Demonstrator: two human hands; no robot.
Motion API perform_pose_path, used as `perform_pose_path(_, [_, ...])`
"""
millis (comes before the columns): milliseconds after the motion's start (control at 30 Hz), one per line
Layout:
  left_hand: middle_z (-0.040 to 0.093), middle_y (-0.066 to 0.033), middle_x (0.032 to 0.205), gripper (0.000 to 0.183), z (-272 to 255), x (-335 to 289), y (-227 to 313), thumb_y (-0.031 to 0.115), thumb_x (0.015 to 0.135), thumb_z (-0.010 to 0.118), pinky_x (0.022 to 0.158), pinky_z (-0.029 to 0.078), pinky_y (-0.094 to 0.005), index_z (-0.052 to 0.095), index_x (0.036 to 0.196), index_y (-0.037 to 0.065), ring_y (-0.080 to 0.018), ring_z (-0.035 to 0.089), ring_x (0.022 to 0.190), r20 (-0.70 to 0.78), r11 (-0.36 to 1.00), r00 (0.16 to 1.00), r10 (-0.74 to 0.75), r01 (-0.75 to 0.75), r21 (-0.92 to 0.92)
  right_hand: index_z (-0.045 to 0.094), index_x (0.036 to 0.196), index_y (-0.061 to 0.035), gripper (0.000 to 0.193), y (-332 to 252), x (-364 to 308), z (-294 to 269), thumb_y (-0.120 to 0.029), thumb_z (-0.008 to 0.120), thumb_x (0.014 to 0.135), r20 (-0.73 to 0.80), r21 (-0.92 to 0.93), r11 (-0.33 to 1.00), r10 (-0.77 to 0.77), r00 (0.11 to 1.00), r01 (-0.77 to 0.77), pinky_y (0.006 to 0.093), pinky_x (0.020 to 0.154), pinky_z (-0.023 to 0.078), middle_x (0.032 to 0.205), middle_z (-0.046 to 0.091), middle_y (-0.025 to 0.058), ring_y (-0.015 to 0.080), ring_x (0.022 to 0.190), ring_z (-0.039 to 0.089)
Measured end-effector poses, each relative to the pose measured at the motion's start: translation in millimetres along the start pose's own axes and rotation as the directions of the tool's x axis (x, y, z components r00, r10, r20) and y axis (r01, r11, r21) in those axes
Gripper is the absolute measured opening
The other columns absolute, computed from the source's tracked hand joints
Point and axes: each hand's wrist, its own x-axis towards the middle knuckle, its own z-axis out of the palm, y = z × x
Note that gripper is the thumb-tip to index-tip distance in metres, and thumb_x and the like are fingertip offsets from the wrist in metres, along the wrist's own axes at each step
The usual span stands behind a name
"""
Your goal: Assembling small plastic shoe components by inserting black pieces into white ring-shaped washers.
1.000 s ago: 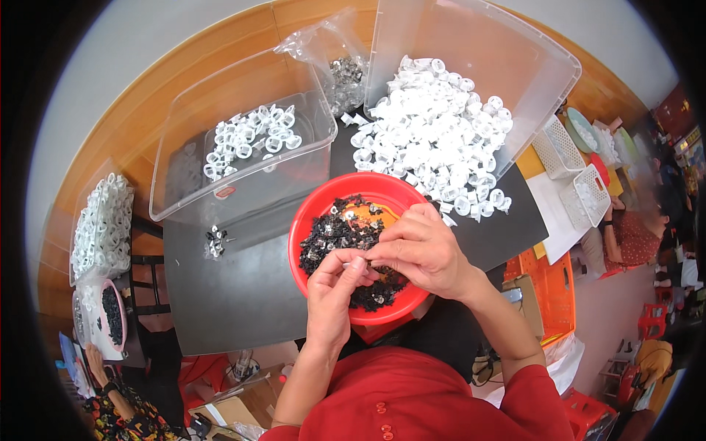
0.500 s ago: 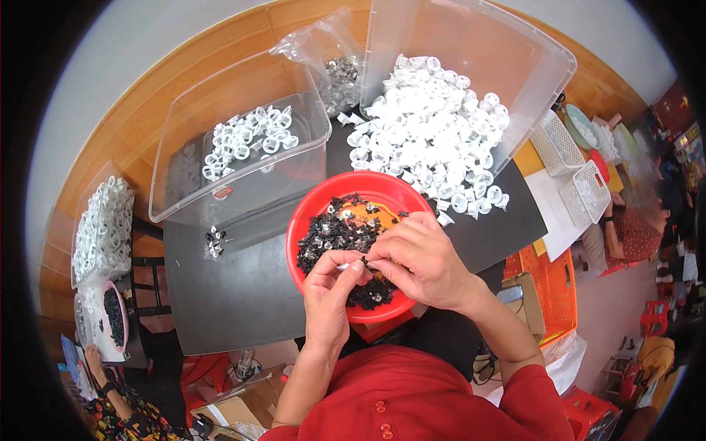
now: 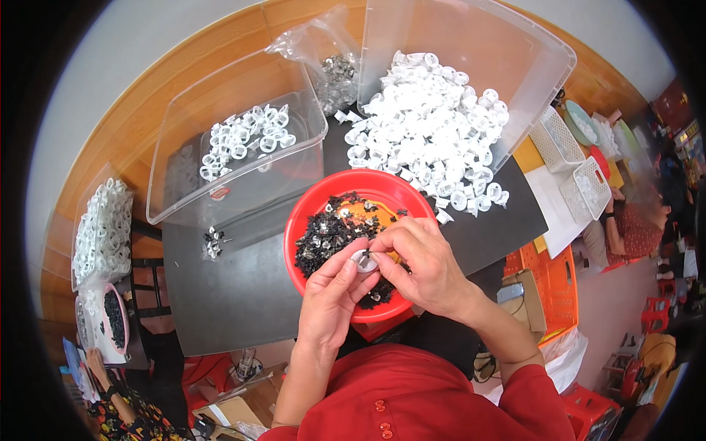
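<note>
Over the red basin point(image 3: 293, 266), my left hand point(image 3: 328, 300) pinches a round white plastic part point(image 3: 364, 260) between thumb and fingers, its face turned up. My right hand point(image 3: 421, 263) comes in from the right, thumb and forefinger closed at the edge of that part on a small black piece point(image 3: 370, 251). Small black pieces point(image 3: 323, 242) fill much of the basin, with some pale metallic bits among them. Part of the basin's yellow-orange bottom shows at the upper right. My fingers hide some of the white part's underside.
White plastic parts point(image 3: 434, 125) spill from a tipped clear bin point(image 3: 544, 66) at the far right. Another clear bin point(image 3: 158, 198) holds fewer. Beside it sits a bag of metallic pieces point(image 3: 338, 81). Small parts point(image 3: 213, 242) lie on the dark table point(image 3: 235, 309). Other people work at both sides.
My left hand has turned the white part so that its round face now shows upward. My right fingertips have stayed close against it with the black piece.
</note>
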Motion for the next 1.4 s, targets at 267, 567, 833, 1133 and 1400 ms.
perform_pose_path(267, [0.063,-0.0072,0.113,0.034,-13,3,-5,0.009,0.092,0.06,0.092,0.054,-0.0301,0.054,0.125,0.003,-0.0153,0.061,0.105,0.073,0.958,0.993,-0.092,0.108,-0.266,0.055,0.088,-0.0054,0.011,-7,-6,5,-0.007,0.064,0.082,-0.018,-0.016,1.0,-0.015,1.0,0.015,0.0329,0.073,0.038,0.082,0.054,0.0018,0.018,0.075,0.054])
perform_pose_path(567, [0.064,-0.0064,0.109,0.033,-14,2,-9,0.008,0.086,0.068,0.09,0.05,-0.0322,0.059,0.117,0.008,-0.0165,0.062,0.1,0.127,0.96,0.992,-0.01,0.045,-0.275,0.057,0.089,-0.0052,0.011,-16,-4,9,-0.008,0.065,0.082,-0.063,0.052,0.999,0.014,0.998,-0.011,0.0324,0.071,0.037,0.08,0.053,0.0026,0.0179,0.074,0.053])
perform_pose_path(833, [0.065,-0.007,0.106,0.029,-12,-2,-8,0.001,0.081,0.072,0.089,0.05,-0.0311,0.062,0.108,0.006,-0.0162,0.062,0.097,0.053,0.978,0.978,0.201,-0.197,-0.073,0.055,0.089,-0.0017,0.01,-27,-3,15,-0.005,0.064,0.085,-0.033,0.344,0.92,0.212,0.977,-0.189,0.0362,0.062,0.047,0.08,0.054,0.0089,0.0249,0.07,0.058])
perform_pose_path(1133, [0.065,-0.0066,0.104,0.027,-11,-2,-5,-0.005,0.081,0.068,0.088,0.051,-0.0302,0.062,0.105,0.005,-0.0154,0.062,0.096,-0.001,0.961,0.963,0.269,-0.269,0.059,0.054,0.09,0.0,0.012,-25,-4,20,-0.003,0.064,0.084,-0.063,0.339,0.923,0.218,0.974,-0.184,0.0358,0.06,0.048,0.082,0.054,0.0114,0.0264,0.069,0.059])
perform_pose_path(1400, [0.064,-0.0064,0.1,0.026,-1,3,0,0.004,0.085,0.068,0.08,0.052,-0.0271,0.059,0.109,0.002,-0.0142,0.062,0.09,0.019,0.974,0.983,0.18,-0.181,0.139,0.061,0.095,-0.0022,0.012,-6,-15,6,-0.006,0.065,0.084,-0.039,0.329,0.92,0.239,0.97,-0.213,0.0309,0.06,0.046,0.08,0.057,0.0075,0.0179,0.064,0.057])
